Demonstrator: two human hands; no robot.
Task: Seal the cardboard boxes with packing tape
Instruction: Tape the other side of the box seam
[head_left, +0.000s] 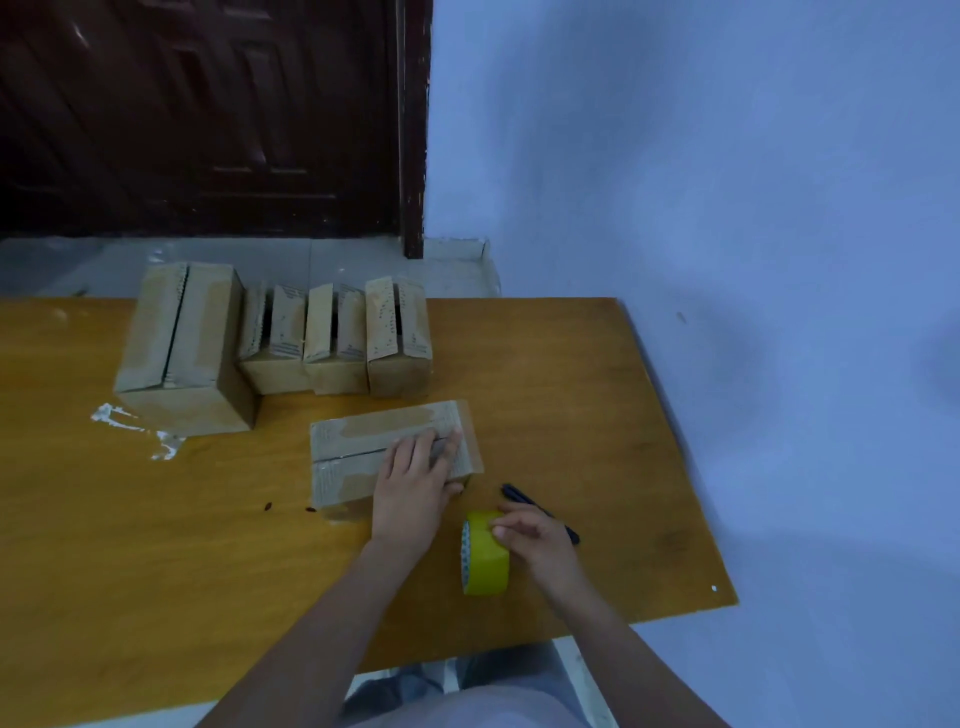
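A small cardboard box (353, 447) lies on the wooden table (156, 545) in front of me, its top flaps closed with a seam running across. My left hand (415, 483) rests flat on the box's right part, fingers spread, thumb on its near side. A yellow roll of packing tape (485, 558) stands on edge to the right of the box. My right hand (535, 535) touches the roll's top with curled fingertips.
A large cardboard box (182, 353) stands at the back left, with three smaller boxes (337, 343) in a row beside it, flaps slightly apart. A black pen (524, 501) lies behind my right hand. Torn tape scraps (135, 426) stick to the table. The table's right edge is close.
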